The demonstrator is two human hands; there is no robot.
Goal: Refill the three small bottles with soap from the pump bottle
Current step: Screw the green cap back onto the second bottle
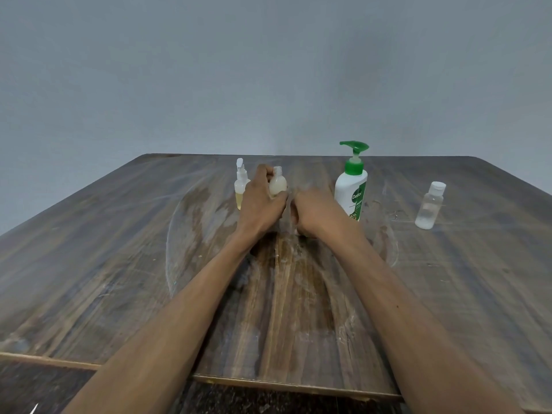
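A small milky bottle (277,184) is held upright in the left hand (261,201); the right hand's (313,212) grip cannot be told, and the Dettol pump bottle (352,186) should be steadied before pumping.

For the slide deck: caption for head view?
Left hand holds a small bottle beside the pump bottle on a wooden table.

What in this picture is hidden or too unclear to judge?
- Head view: right hand is motion-blurred; whether it holds anything cannot be told.
- Head view: left hand covers one side of the small round bottle; its fill level is unclear.
- Head view: spray bottle is partly behind the left hand.
- Head view: label on the pump bottle is mostly unreadable, too small.
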